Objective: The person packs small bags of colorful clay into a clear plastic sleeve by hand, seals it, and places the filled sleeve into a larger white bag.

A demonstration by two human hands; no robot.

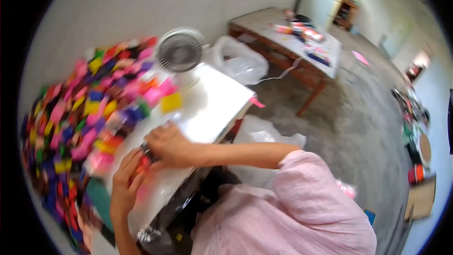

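My left hand [126, 177] is at the near part of the white tabletop [207, 87], its fingers bent against a small red-orange piece [143, 165] that is too blurred to name. Close beside it, my right hand [169, 145] is closed over the table, near a small dark, greyish thing [146, 149] between the two hands. Motion blur and the fingers hide what each hand grips. A yellow piece [171, 102] lies on the table beyond my right hand. Along the table's left side spreads a big heap of multicoloured soft pieces [71, 127].
A small round fan [180, 51] stands at the back of the table by the wall. A white plastic bag [240, 61] is behind it. Further right is a wooden table [264, 28] with scattered items. Another plastic bag [257, 132] sits beside my table, and a cardboard piece [421, 198] is at far right.
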